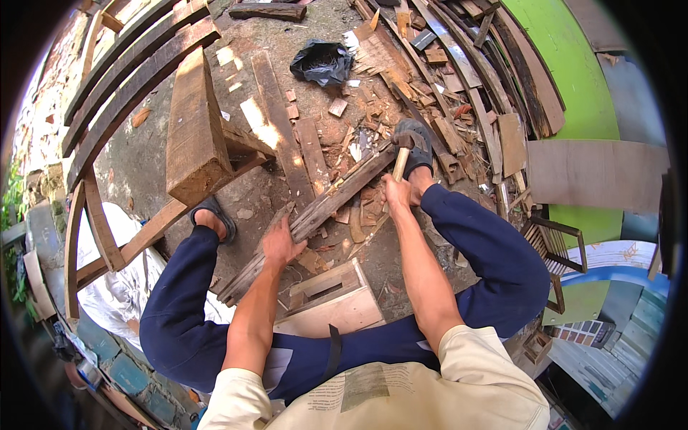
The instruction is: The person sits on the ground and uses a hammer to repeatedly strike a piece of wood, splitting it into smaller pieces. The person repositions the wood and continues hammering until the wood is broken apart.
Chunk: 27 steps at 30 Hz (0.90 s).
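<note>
A weathered beam slants over the ground, near left to far right. The left hand lies on it — grip unclear; the right hand grasps a hammer, head pointing away.

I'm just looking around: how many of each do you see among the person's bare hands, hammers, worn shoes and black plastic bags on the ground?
Hands: 2 (left hand, right hand)
Hammer: 1
Worn shoes: 2 (left shoe, right shoe)
Black plastic bag: 1
Total: 6
</note>
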Each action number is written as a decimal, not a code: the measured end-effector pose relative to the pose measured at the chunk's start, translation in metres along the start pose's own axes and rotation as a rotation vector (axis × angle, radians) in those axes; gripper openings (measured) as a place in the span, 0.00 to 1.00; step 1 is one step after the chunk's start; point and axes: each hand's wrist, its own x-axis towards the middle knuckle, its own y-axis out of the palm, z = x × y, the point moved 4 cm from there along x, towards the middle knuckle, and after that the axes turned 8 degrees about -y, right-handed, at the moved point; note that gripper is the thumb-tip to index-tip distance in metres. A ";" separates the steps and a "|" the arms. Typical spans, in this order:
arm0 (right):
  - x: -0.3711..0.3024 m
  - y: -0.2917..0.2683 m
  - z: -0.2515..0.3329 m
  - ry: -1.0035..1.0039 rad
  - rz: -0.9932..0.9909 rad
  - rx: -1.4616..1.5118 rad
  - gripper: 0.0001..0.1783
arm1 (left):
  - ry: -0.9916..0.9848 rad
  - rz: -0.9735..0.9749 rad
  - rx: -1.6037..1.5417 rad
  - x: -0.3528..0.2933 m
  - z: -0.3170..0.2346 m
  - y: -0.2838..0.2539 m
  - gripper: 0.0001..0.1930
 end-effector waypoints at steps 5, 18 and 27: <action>-0.021 -0.030 -0.056 -0.179 -0.138 -0.365 0.21 | 0.050 -0.025 -0.001 0.000 -0.001 -0.001 0.42; -0.078 -0.014 -0.045 -0.302 -0.021 -0.467 0.21 | 0.058 -0.063 -0.057 -0.029 0.013 -0.019 0.38; -0.093 -0.043 -0.058 -0.266 -0.164 -0.558 0.22 | 0.028 -0.094 -0.173 -0.041 0.030 -0.026 0.36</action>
